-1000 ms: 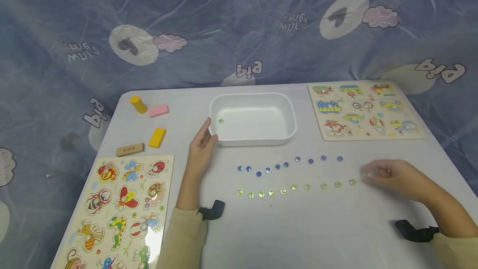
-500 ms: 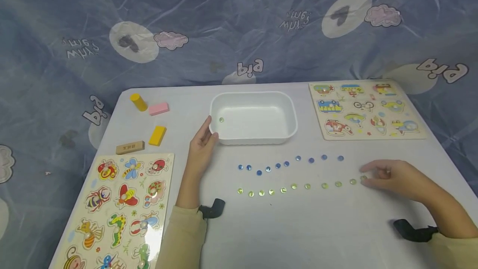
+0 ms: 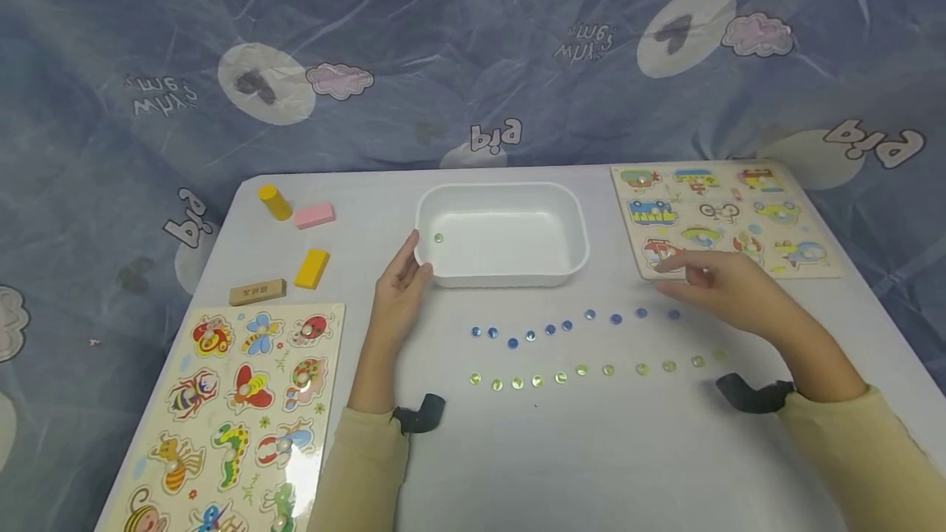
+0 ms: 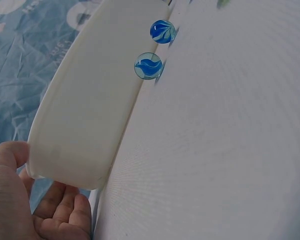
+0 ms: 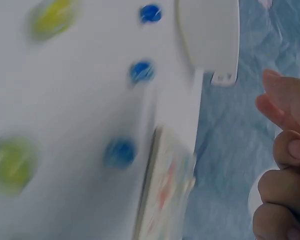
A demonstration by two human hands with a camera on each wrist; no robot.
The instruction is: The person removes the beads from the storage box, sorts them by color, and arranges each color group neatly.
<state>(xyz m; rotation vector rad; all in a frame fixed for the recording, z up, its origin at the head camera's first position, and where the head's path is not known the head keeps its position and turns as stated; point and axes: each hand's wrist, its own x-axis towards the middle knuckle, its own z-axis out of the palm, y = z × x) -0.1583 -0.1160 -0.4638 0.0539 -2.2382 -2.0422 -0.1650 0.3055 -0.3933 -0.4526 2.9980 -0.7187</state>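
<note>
My left hand (image 3: 401, 295) holds the near left corner of a white plastic tub (image 3: 502, 279); in the left wrist view its thumb is at the rim and its fingers are bent beside the end wall. Inside the tub, toward the left, is one green marble (image 3: 439, 238). In front of it runs a wavy row of blue glass marbles (image 3: 550, 329), and nearer me a row of yellow-green marbles (image 3: 581, 369). My right hand (image 3: 727, 286) hovers over the near edge of the vehicle puzzle board (image 3: 702, 235), its fingers loosely bent and nothing between them.
A large insect puzzle board (image 3: 236, 417) lies at the left. Behind it are a wooden block (image 3: 257, 292), a yellow block (image 3: 312, 268), a pink block (image 3: 314, 216) and a yellow cylinder (image 3: 275, 203). A patterned blue sheet (image 3: 414, 48) hangs behind the table.
My right hand has let go of a green marble at the right end of the near row and moved left and away from me, toward the tub. The left hand stays on the tub.
</note>
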